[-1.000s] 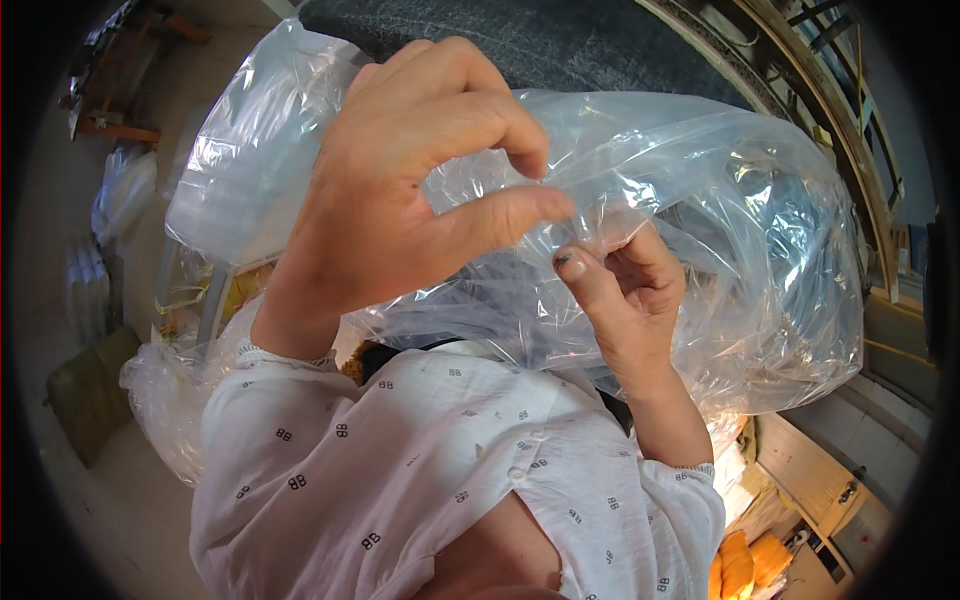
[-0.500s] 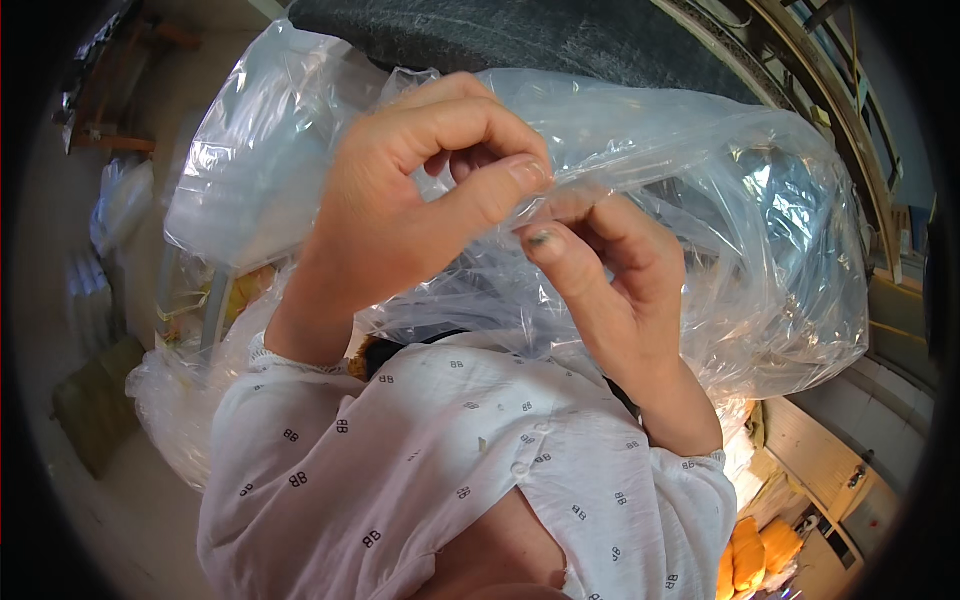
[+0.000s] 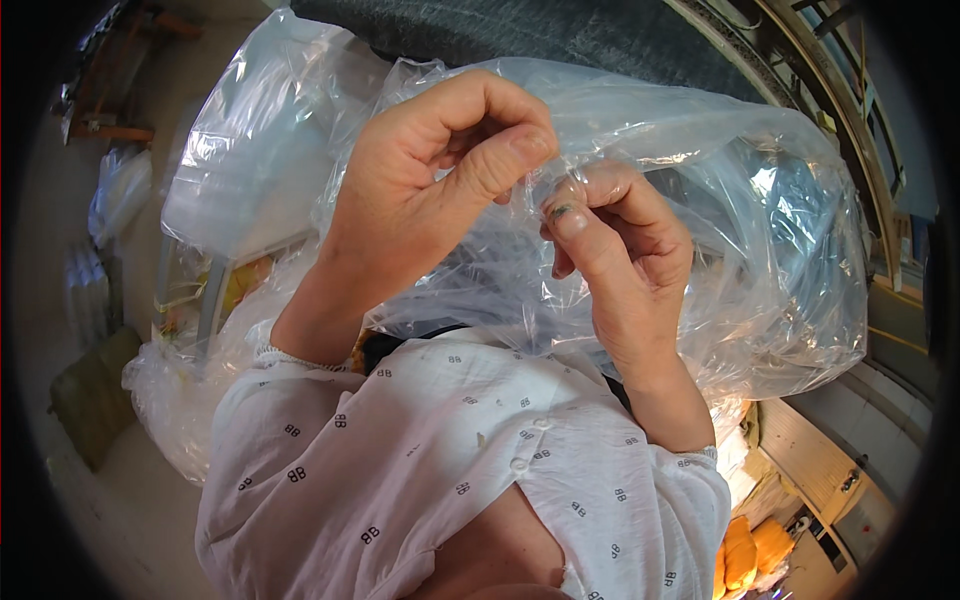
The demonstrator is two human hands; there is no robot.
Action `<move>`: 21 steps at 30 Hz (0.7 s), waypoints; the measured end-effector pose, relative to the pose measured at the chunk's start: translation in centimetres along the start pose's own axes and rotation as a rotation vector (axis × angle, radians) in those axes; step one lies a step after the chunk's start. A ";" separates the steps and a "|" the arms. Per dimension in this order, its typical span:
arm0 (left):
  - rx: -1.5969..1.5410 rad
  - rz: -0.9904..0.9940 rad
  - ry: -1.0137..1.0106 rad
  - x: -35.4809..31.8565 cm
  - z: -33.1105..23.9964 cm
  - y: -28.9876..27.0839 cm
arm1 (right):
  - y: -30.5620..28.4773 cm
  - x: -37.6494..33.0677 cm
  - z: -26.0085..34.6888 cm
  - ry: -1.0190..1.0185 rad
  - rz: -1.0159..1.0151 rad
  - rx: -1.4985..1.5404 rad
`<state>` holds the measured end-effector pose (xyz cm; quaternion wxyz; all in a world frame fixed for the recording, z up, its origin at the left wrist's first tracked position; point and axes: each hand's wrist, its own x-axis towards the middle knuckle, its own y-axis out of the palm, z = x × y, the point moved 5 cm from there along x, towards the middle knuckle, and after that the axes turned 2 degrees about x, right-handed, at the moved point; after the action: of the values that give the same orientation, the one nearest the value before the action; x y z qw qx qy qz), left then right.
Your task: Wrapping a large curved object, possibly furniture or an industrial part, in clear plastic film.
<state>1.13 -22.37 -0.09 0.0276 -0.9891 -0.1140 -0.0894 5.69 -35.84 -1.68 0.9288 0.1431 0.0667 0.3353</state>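
A large clear plastic bag (image 3: 740, 230) billows in front of me, crumpled and shiny. My left hand (image 3: 430, 190) is curled, pinching a fold of the bag's film between thumb and forefinger. My right hand (image 3: 615, 260) faces it, fingers bent, pinching the same edge of film just to the right. The two hands nearly touch at the fingertips. Both forearms wear white sleeves with small dark marks.
More clear plastic bags (image 3: 250, 150) pile at the left, over a stool-like frame (image 3: 205, 300). A dark mesh surface (image 3: 560, 40) runs across the top. Yellow items (image 3: 750, 550) sit at the lower right. A concrete floor (image 3: 60, 200) lies at the left.
Both hands have drawn closer together and curled tighter on the film. The right hand rose from below the left to level with it.
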 end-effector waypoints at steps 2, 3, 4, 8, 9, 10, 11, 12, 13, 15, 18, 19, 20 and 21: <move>-0.010 0.000 0.022 0.1 -0.1 0.0 | 0.0 -0.1 -0.1 0.012 -0.003 0.041; -0.012 -0.004 0.037 0.1 -0.2 0.1 | -0.1 -0.2 -0.2 0.028 -0.005 0.086; -0.014 -0.008 0.053 0.1 -0.3 0.1 | -0.1 -0.2 -0.3 0.027 -0.004 0.085; -0.062 -0.005 0.057 0.0 -0.3 0.2 | 0.0 -0.3 -0.2 0.032 0.020 0.126; -0.023 -0.026 0.076 0.0 -0.4 0.1 | -0.1 -0.2 -0.2 0.027 0.024 0.122; 0.016 -0.047 0.095 0.0 -0.4 0.1 | -0.1 -0.2 -0.1 0.024 0.020 0.121; 0.014 -0.043 0.098 0.1 -0.3 0.2 | -0.1 -0.2 0.0 0.031 0.003 0.149; 0.065 -0.054 0.130 -0.1 -0.4 0.2 | 0.0 -0.2 0.1 0.041 -0.007 0.181; 0.116 -0.065 0.162 -0.2 -0.5 0.1 | 0.2 -0.1 0.1 0.040 -0.004 0.183; 0.094 -0.080 0.175 -0.4 -0.4 0.2 | 0.1 0.0 0.0 0.080 -0.052 0.083; 0.050 -0.091 0.158 -0.5 -0.6 0.3 | -0.3 -0.2 0.2 0.023 -0.042 0.030; 0.029 -0.091 0.129 -0.4 -0.6 0.3 | -0.4 -0.4 0.3 0.020 -0.049 0.029; 0.026 -0.083 0.130 -0.2 -0.9 0.4 | -0.5 -0.6 0.4 0.013 -0.062 0.066; 0.050 -0.086 0.131 0.0 -1.3 0.4 | -0.7 -0.7 0.4 0.003 -0.074 0.104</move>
<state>1.03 -22.84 1.20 0.0557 -0.9743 -0.1566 -0.1522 5.68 -36.88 -1.47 0.9317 0.1879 0.0906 0.2972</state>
